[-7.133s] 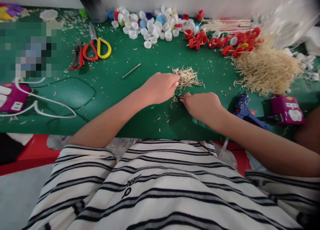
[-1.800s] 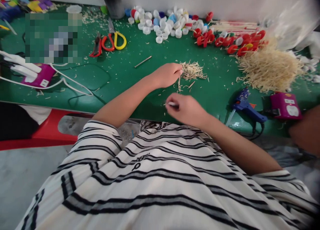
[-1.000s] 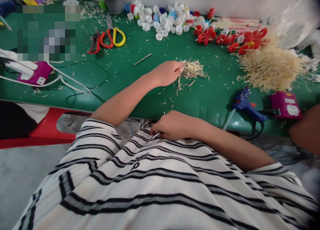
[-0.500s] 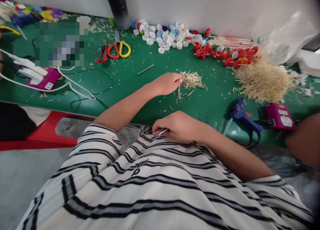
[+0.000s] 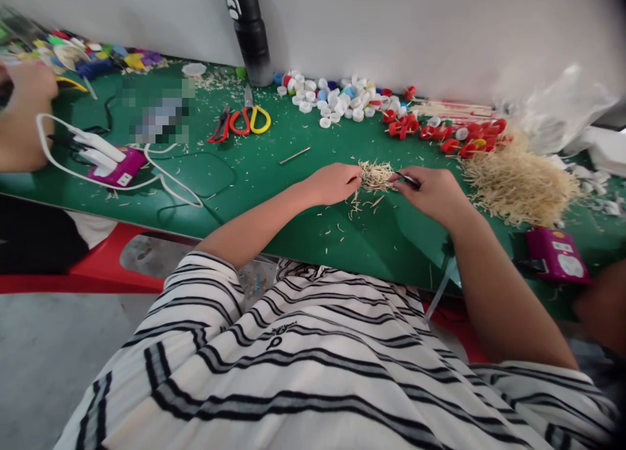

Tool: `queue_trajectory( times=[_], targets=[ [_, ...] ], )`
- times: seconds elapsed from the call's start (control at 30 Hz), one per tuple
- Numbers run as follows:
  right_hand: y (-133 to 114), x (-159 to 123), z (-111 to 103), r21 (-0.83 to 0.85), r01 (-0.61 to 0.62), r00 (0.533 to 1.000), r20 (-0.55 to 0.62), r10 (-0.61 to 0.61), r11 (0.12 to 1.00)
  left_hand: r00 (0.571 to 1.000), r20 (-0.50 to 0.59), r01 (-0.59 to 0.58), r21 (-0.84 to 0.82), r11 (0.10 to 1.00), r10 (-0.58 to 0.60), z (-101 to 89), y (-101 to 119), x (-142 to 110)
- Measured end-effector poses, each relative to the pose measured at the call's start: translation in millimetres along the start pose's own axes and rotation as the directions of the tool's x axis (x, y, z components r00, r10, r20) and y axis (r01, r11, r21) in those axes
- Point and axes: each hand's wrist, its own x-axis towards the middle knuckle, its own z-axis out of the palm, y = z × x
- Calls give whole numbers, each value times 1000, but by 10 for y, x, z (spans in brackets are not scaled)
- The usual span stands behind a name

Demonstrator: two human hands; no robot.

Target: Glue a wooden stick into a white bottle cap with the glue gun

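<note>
A small pile of thin, pale wood-like strips [image 5: 375,175] lies on the green tabletop [image 5: 274,209] in front of me. My left hand [image 5: 335,184] rests at the pile's left edge with its fingers pinched together; what is between them is hidden. From the right, my right hand [image 5: 433,192] reaches to the pile's other side. Its fingers are closed around slim metal tweezers [image 5: 409,179], whose tips point left over the strips. Loose bits of strip are scattered just below the pile. A thin metal rod [image 5: 295,155] lies beyond my left wrist.
Scissors [image 5: 250,119] and red-handled pliers [image 5: 222,125] lie beyond my left forearm, near a black bottle [image 5: 252,42]. Bottle caps [image 5: 337,101], red rings [image 5: 472,137] and a larger strip heap [image 5: 523,179] line the back. Corded purple power blocks [image 5: 557,254] flank me. Another person's arm [image 5: 24,124] is at left.
My right hand has risen from my lap to the pile, carrying the tweezers. My left hand stays by the strips. Another person's arm has come into view at left, and the view has shifted.
</note>
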Motion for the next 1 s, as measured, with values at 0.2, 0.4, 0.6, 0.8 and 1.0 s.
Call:
queue_trajectory(
  times=[0.2,0.4,0.6,0.8,1.0],
  targets=[
    [88,137,82,49,-45,999,14,45,998,1000,-7,-1,6,1000,1,-4,29,-16],
    [36,223,237,201,-41,999,-4,42,979,998,-56,16,-30,999,-18,29,16,-2],
    [114,177,344,450,117,992,-17,-122,885,993,-101,-60,56,997,66,46,-58,42],
    [134,153,433,527,194,981,-87,-174,827,999,-20,-44,219,975,50,-33,-69,24],
    [41,87,371,390,162,987,-54,-154,906,998,-7,-58,284,957,62,-33,-104,11]
  ],
)
